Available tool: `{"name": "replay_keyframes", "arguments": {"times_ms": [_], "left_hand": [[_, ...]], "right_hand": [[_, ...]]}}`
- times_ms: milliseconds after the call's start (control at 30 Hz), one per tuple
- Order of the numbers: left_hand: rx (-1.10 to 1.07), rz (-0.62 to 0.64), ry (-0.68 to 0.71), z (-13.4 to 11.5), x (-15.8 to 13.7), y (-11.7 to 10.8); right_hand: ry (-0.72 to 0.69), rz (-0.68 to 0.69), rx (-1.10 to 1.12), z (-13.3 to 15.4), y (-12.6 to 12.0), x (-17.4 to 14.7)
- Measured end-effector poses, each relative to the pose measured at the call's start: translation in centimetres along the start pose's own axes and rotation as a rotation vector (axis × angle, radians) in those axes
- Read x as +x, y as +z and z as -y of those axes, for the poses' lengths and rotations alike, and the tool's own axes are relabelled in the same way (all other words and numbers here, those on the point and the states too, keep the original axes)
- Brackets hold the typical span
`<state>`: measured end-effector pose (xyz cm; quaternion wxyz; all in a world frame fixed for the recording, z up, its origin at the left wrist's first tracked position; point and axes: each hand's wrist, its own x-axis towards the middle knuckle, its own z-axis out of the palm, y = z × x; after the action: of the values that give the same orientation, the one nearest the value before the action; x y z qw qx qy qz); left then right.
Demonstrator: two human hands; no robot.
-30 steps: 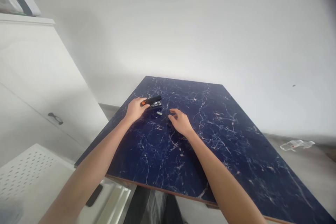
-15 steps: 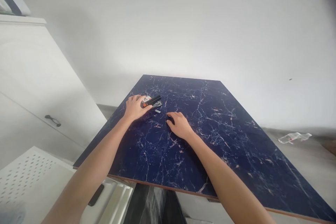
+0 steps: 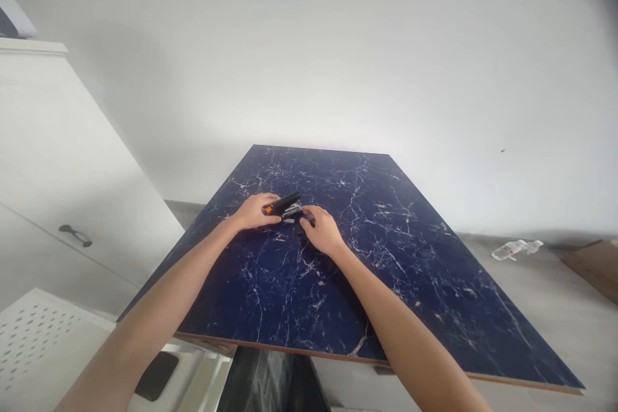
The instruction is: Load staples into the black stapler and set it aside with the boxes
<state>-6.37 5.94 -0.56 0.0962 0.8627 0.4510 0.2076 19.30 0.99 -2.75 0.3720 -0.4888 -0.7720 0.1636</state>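
Observation:
My left hand [image 3: 258, 211] is wrapped around the rear of a black stapler [image 3: 284, 203] with an orange patch near its back end. The stapler's top arm is raised and tilted, and a metal part shows beneath it. Just below it lies a small grey strip, seemingly staples [image 3: 288, 220], on the dark blue marbled table [image 3: 309, 283]. At the stapler's front end is my right hand [image 3: 322, 228], thumb and forefinger curled close together. A small dark thing shows at those fingertips, too small to make out.
A white cabinet [image 3: 72, 161] with a dark handle [image 3: 75, 235] stands at left. A black phone-like slab [image 3: 157, 376] lies on a white surface below the table's near edge. Clear plastic bottles [image 3: 515, 249] and a brown cardboard box [image 3: 593, 267] are on the floor at right.
The stapler and my right hand have come together, where a gap lay between them before. The white-and-red box by my left hand no longer shows. The camera view has shifted slightly.

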Motion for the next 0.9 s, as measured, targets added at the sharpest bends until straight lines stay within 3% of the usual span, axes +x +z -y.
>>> {"name": "replay_keyframes", "arguments": {"times_ms": [67, 133, 267, 333, 467, 667, 900], "left_hand": [[-0.035, 0.06, 0.112, -2.3, -0.4, 0.6], [-0.066, 0.116, 0.191, -4.4, -0.7, 1.2], [-0.061, 0.151, 0.17, -6.3, -0.9, 1.8], [-0.038, 0.126, 0.091, -6.1, -0.9, 2.0], [0.024, 0.061, 0.025, -5.7, -1.0, 2.2], [0.071, -0.081, 0.029, -6.8, -1.2, 2.7], [0.091, -0.096, -0.049, -7.3, -1.0, 2.0]], "right_hand": [[0.042, -0.076, 0.045, -0.5, -1.4, 0.3], [0.056, -0.054, 0.126, -1.2, -3.3, 0.2], [0.051, 0.29, 0.219, -2.4, -6.5, -1.1], [0.062, 0.355, 0.154, -2.7, -7.2, -1.7], [0.079, 0.29, 0.043, -2.9, -7.0, -1.9], [0.102, 0.175, 0.08, -3.8, -6.2, -1.5], [0.093, 0.16, 0.064, -3.9, -5.9, -1.3]]}}
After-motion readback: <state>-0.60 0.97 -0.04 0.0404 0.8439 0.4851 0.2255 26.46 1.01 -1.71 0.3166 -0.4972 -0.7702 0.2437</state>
